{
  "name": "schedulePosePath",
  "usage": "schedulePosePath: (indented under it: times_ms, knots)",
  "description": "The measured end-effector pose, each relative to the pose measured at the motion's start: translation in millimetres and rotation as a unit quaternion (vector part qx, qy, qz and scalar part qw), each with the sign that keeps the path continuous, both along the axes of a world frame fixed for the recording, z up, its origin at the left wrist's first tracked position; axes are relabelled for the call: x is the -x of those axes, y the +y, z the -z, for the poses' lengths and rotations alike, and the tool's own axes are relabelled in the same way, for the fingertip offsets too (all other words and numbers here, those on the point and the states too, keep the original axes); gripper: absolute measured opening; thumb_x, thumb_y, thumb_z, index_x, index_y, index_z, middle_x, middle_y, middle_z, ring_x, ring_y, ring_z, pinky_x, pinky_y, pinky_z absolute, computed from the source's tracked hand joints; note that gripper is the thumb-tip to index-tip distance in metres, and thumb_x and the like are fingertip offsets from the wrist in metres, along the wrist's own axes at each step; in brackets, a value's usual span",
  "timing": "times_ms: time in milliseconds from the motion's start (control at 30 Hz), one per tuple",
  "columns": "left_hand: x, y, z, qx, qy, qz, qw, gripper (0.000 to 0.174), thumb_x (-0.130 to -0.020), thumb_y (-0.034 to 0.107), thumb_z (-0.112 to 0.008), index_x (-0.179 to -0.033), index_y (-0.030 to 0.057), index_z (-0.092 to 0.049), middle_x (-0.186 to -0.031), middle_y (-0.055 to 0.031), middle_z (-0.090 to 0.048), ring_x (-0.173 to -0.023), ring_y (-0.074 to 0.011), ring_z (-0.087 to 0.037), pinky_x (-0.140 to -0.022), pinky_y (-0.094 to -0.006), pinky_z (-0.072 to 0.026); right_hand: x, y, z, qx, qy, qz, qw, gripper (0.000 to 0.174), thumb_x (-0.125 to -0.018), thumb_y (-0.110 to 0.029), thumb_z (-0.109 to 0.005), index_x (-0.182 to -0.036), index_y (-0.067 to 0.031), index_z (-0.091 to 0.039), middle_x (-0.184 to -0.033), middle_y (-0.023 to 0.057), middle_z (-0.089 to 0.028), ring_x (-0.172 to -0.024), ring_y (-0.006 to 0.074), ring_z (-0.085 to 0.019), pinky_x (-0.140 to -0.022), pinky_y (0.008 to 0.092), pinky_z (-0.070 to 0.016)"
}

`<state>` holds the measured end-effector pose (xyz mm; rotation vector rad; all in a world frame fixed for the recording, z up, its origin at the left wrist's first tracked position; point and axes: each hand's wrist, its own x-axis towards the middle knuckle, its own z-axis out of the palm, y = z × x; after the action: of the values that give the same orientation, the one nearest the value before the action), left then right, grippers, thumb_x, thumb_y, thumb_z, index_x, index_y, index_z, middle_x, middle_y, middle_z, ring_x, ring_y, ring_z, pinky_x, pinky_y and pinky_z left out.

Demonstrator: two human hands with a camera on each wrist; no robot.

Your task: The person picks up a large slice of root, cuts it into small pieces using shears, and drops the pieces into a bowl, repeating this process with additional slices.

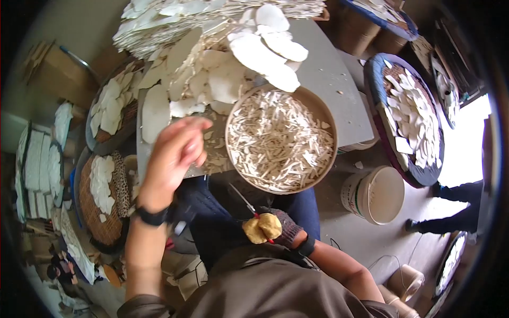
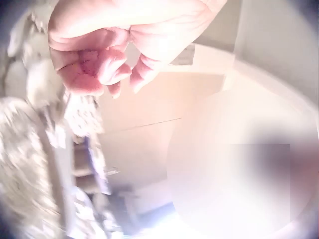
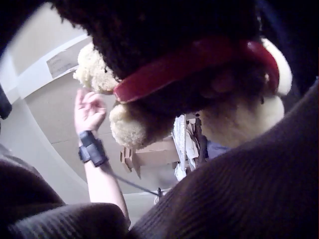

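My bare left hand (image 1: 177,153) is raised over the near left edge of the grey table (image 1: 352,114), beside white flat pieces (image 1: 156,114). Its fingers are loosely bent with nothing visible between them; the left wrist view shows the same hand (image 2: 107,55). My gloved right hand (image 1: 289,229) is low at my lap, gripping scissors (image 1: 243,200) with red handles wrapped in yellow foam (image 1: 262,228). In the right wrist view a red handle (image 3: 169,74) crosses the dark glove (image 3: 144,35). A round tray (image 1: 335,143) full of thin white strips (image 1: 281,140) overhangs the table's near edge.
Stacked white sheets (image 1: 212,21) line the table's back. Baskets of white pieces stand left (image 1: 101,209) and right (image 1: 377,100). A white bucket (image 1: 358,199) sits on the floor at right, with a person's dark-trousered legs (image 1: 450,217) farther off.
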<state>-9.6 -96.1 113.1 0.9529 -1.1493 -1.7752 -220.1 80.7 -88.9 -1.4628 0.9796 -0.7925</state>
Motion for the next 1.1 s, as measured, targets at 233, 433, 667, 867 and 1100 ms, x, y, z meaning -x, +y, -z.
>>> schedulePosePath:
  times_ms: [233,433,667,867,1100]
  knots:
    - [7,-111,154,0.059,-0.251,-0.218,0.941,0.042,-0.08,0.022,-0.071,-0.11,-0.0044,-0.057,-0.077,-0.0024,-0.059,-0.059,-0.0095,-0.054,-0.049,-0.0214,-0.0442,5,0,10,-0.011,0.013,0.003,1.0,0.037,-0.073,-0.028,-0.073,-0.101,-0.0064,-0.06,-0.092,0.014,-0.064,-0.086,0.0319,-0.062,-0.077,0.0362,-0.0506]
    - [20,-163,177,0.083,-0.376,-0.244,0.89,0.046,-0.073,0.025,-0.076,-0.103,-0.0052,-0.057,-0.08,-0.0055,-0.061,-0.063,-0.0121,-0.056,-0.05,-0.0247,-0.0458,6,-4,13,-0.02,0.032,-0.015,0.999,0.039,-0.072,-0.026,-0.074,-0.102,-0.0065,-0.059,-0.094,0.0144,-0.064,-0.087,0.0326,-0.062,-0.078,0.0367,-0.0503]
    - [-7,-135,158,0.063,-0.154,-0.222,0.961,0.023,-0.079,0.016,-0.071,-0.09,0.0025,-0.056,-0.083,-0.0048,-0.061,-0.07,-0.0118,-0.059,-0.06,-0.0235,-0.0467,7,-7,5,-0.041,-0.002,-0.004,0.999,0.038,-0.071,-0.026,-0.074,-0.101,-0.0063,-0.06,-0.091,0.015,-0.064,-0.086,0.0333,-0.062,-0.077,0.0373,-0.0501]
    - [-40,-39,111,-0.014,-0.019,-0.192,0.981,0.034,-0.087,0.006,-0.06,-0.117,0.001,-0.045,-0.104,-0.0109,-0.062,-0.096,-0.0175,-0.061,-0.081,-0.0302,-0.0517,12,-2,9,-0.159,-0.11,0.021,0.981,0.038,-0.072,-0.02,-0.074,-0.102,-0.0043,-0.058,-0.097,0.0116,-0.064,-0.092,0.0256,-0.062,-0.081,0.0338,-0.049]
    - [-33,41,94,0.241,-0.197,-0.08,0.947,0.016,-0.085,-0.005,-0.056,-0.096,0.0024,-0.065,-0.125,-0.0115,-0.055,-0.118,-0.0211,-0.051,-0.1,-0.0318,-0.0396,6,-5,-7,-0.146,-0.114,0.05,0.981,0.041,-0.067,-0.017,-0.075,-0.102,-0.005,-0.055,-0.093,0.0123,-0.062,-0.089,0.0293,-0.062,-0.079,0.0337,-0.0495]
